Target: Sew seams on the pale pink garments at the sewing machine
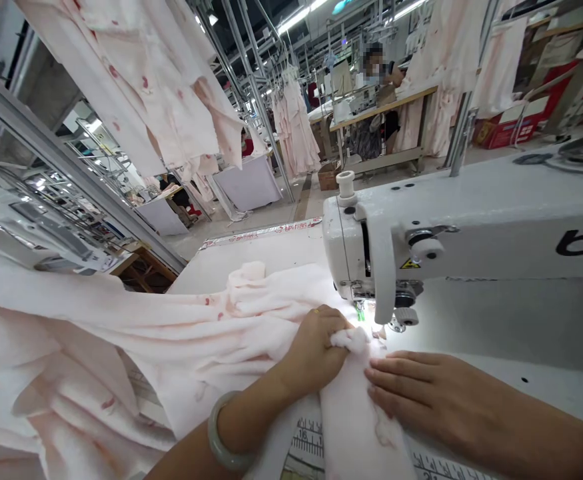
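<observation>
Pale pink fleecy fabric (251,333) with small red marks lies across the bed of a white sewing machine (471,227). Just left of the lit needle area, my left hand (318,347) is closed, gripping a bunched fold of this fabric. My right hand (421,393) rests flat on the right edge of the fabric strip (358,420), its fingers stretched out close together. Both hands are just in front of the presser foot (360,310), which is partly lost in the lamp glare. A pale bangle (218,430) circles my left wrist.
Printed ruler tape (308,437) runs along the front of the table under the fabric. Pink garments (141,80) hang at upper left beside a metal rail (81,167). Another person (378,80) sits at a wooden-edged table (386,107) further back. A red crate (508,130) stands at right.
</observation>
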Tool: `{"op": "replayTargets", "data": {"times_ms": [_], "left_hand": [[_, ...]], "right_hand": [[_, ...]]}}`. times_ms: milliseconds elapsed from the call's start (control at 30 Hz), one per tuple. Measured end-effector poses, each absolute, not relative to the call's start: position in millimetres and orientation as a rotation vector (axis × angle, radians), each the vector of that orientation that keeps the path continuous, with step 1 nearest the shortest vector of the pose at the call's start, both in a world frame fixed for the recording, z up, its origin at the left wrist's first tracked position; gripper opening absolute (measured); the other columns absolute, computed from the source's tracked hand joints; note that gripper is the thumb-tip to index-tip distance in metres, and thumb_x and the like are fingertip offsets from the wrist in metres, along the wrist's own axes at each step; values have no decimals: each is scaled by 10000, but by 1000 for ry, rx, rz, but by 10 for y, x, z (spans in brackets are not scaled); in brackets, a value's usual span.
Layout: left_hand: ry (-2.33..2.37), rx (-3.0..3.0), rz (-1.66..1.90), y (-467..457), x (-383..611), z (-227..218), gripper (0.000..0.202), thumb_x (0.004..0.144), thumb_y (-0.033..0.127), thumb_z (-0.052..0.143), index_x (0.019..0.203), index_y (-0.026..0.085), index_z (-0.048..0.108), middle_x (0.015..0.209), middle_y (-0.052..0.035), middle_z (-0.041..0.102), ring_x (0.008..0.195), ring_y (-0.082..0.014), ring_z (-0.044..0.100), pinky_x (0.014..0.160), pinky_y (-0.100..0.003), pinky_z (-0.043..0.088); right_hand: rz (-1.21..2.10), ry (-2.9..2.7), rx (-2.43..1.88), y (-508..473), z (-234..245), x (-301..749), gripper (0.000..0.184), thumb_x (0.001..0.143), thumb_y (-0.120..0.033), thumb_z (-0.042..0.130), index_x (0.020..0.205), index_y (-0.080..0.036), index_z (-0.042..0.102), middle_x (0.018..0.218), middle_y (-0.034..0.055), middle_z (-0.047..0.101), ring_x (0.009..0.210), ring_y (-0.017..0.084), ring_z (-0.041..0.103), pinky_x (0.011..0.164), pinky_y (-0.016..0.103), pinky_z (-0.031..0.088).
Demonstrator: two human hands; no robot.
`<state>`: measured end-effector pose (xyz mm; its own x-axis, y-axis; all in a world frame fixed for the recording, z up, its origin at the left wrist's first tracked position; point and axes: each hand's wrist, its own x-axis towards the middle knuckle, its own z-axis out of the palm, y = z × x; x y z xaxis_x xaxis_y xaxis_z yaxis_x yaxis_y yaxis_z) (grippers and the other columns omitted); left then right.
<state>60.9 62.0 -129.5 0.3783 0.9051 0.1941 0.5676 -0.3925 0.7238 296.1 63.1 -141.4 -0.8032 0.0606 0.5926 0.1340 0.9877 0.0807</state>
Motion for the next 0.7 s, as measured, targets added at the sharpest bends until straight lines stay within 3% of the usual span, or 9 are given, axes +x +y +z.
{"op": "replayTargets", "data": {"times_ms": [200,300,467,700], "left_hand": [[1273,1934,839,601,620,-1283,102,693,140,523,623,208,492,734,-24,615,784,-208,589,823,-349,475],[1207,2105,747,582,626,-1287,100,671,114,525,647,211,527,734,-28,652,806,-219,606,894,-384,468],[1225,2391,557,541,619,-1320,158,722,95,565,805,200,649,957,-48,752,970,-238,649,1012,-429,417],[1226,2717,184,391,620,-1268,361,780,139,643,1136,171,689,1218,-113,697,1097,-291,614,989,-442,457]], "right_hand": [[-3,-2478,-196,588,-1452,2945,289,1107,-115,481,1206,-175,745,1071,61,806,981,195,755,943,337,602],[55,-2446,-196,594,-1484,2932,307,1127,-124,451,1173,-169,750,1022,56,803,940,188,748,909,342,601],[157,-2504,-176,599,-1454,2943,371,1139,-115,372,1130,-156,741,1071,61,791,1010,202,736,942,361,582],[377,-2470,-263,668,-1322,3068,325,1100,-155,437,1142,-215,754,1010,51,791,984,188,750,879,294,615]]}}
